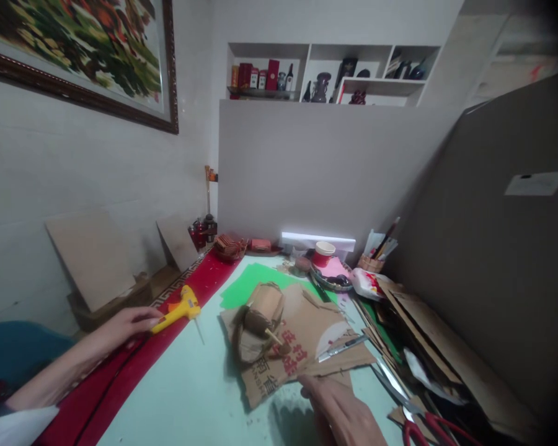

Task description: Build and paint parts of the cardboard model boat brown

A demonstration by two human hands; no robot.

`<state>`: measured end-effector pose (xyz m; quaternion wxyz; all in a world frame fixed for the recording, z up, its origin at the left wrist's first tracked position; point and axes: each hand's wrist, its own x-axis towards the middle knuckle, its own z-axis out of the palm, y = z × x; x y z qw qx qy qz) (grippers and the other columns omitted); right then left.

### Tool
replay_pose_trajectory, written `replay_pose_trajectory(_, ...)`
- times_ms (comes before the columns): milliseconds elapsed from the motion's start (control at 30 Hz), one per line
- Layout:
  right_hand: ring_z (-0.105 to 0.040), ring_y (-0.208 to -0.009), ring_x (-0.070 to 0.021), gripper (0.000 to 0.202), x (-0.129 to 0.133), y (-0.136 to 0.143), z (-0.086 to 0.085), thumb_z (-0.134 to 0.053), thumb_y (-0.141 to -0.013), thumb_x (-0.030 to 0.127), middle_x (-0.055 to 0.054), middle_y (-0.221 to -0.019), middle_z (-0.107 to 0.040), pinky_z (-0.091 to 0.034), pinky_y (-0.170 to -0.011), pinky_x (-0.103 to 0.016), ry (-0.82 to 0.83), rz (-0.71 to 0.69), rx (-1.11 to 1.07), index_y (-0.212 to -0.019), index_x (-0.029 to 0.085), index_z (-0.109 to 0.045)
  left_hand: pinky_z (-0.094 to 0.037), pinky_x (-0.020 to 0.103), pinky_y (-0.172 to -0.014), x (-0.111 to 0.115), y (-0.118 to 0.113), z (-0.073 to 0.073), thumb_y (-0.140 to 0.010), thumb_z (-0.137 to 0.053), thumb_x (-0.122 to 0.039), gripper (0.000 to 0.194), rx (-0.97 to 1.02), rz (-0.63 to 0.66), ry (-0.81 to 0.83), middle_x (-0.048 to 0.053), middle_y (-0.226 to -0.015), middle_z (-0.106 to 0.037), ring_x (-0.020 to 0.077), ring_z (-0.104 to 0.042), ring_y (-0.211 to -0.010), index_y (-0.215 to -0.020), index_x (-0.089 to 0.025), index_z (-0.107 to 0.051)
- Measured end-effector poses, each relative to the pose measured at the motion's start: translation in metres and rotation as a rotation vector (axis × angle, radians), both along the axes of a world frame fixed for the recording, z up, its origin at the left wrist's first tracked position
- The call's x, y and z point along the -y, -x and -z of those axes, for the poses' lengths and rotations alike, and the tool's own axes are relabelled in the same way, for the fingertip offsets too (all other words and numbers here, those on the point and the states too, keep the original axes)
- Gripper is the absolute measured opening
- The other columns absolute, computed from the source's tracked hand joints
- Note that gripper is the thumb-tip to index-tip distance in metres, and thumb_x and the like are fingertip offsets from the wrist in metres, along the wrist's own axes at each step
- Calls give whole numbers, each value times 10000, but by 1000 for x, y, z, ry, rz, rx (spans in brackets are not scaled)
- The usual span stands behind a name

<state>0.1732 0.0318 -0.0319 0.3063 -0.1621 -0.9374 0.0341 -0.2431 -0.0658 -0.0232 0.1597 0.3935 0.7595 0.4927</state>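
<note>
Our left hand (125, 325) closes its grip on a yellow plastic glue gun (179, 310); our right hand (341, 412), fingers loosely apart, presses flat brown cardboard (302, 347) beside a utility knife (341, 348) and scissors (413, 409) on the bench (190, 390).

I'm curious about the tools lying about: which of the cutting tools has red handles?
The scissors at the table's near right corner, beside the right hand. The utility knife on the cardboard is plain silver-grey.

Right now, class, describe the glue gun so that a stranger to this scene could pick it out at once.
Start at the pale green table and go to its left edge, where a red strip runs along it. The glue gun lies there, its handle under the left hand fingers. It is the only bright yellow thing, with an orange trigger; the cardboard beside it is brown.
</note>
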Motion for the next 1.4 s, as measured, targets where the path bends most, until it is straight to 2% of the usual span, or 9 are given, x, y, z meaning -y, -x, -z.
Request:
replay_pose_trajectory(100,-720,-839,-221,620,-4,0,-3,-464,-854,22,-85,-1017,-714,-573,-688,-247,-23,-14,29,-1437,215,-377,-442,180,-776,8,1,-30,-752,-710,-320,125,-101,92,55,-84,-785,-764,141,-663,-813,-745,-215,-775)
replay_pose_trajectory(233,-709,-804,-230,670,-5,0,-3,-433,-823,13,-84,-974,-711,-562,-663,-271,-17,-6,34,-1462,193,-349,-458,269,-883,11,-26,-65,-777,-714,-430,198,-220,138,126,-63,-958,-788,225,-686,-967,-877,-277,-791)
replay_pose_trajectory(333,-698,-857,-251,649,-5,0,-1,-385,-809,0,-126,-1023,-691,-570,-707,-319,11,18,9,-1436,166,-357,-477,310,-882,2,-66,-77,-768,-672,-591,355,-262,258,148,-8,-1069,-778,268,-682,-1000,-950,-310,-789)
replay_pose_trajectory(400,-693,-858,-259,622,-4,-1,1,-377,-802,1,-133,-1011,-683,-573,-696,-334,26,27,-14,-1403,161,-369,-490,333,-776,-6,-94,-76,-752,-670,-591,365,-285,309,128,47,-973,-773,289,-679,-891,-890,-272,-780)
replay_pose_trajectory(500,-689,-824,-268,598,-2,-5,1,-375,-787,3,-126,-972,-681,-574,-650,-344,29,41,-44,-1362,167,-374,-485,344,-814,-18,-130,-67,-798,-643,-513,310,-268,336,72,54,-984,-755,260,-661,-873,-926,-255,-756)
replay_pose_trajectory(700,-687,-788,-264,598,1,-13,-5,-383,-744,8,-115,-940,-671,-572,-625,-342,58,85,-24,-1321,163,-424,-508,370,-726,-35,-170,-46,-797,-637,-452,384,-158,269,46,112,-1113,-739,217,-607,-733,-1055,-199,-765)
replay_pose_trajectory(933,-677,-691,-247,557,4,-10,-7,-375,-679,15,-83,-861,-669,-533,-546,-315,-29,72,-34,-1210,167,-448,-487,459,-956,-54,-187,-37,-744,-665,-432,392,-82,252,28,138,-1204,-720,314,-648,-1079,-1019,-177,-777)
replay_pose_trajectory(1133,-657,-610,-230,496,2,-8,-7,-365,-679,33,-73,-802,-653,-501,-487,-311,-88,79,-29,-1150,152,-463,-459,466,-995,-62,-190,-37,-745,-679,-400,296,-81,297,-7,115,-1102,-731,301,-643,-1071,-932,-194,-780)
replay_pose_trajectory(1400,-665,-604,-208,307,3,-9,-6,-260,-941,78,-57,-779,-660,-520,-506,-305,-108,78,-14,-1146,142,-479,-469,454,-924,-71,-194,-36,-726,-709,-360,171,-78,308,-15,76,-943,-742,297,-653,-977,-798,-221,-777)
